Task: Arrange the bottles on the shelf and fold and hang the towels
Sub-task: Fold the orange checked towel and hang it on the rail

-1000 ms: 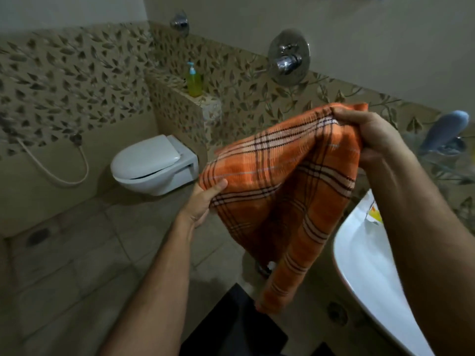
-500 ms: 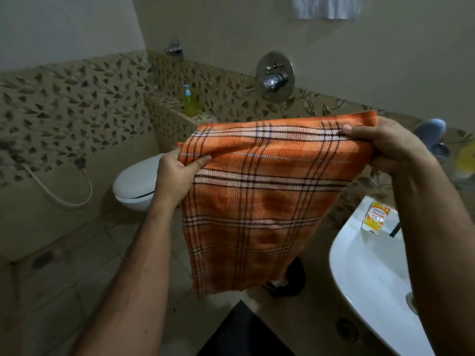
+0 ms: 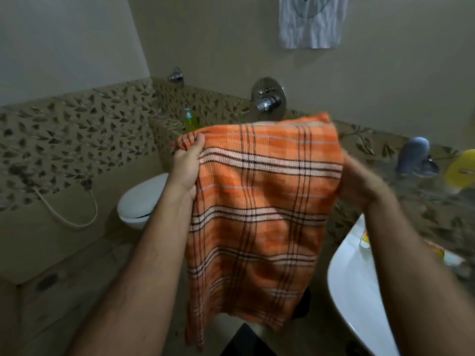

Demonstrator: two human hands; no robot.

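While hanging free, towel (image 3: 259,201) edges meet both hands.

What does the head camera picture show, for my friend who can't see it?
Two hands, the left hand and the right hand, hold an orange plaid towel up by its top corners so it hangs down. Behind it are a toilet and a white sink.

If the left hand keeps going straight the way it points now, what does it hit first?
The left hand, gripping the orange plaid towel, points up and away toward the leaf-tiled ledge. First in that line appears to be the green soap dispenser on the ledge, though depth is unclear.
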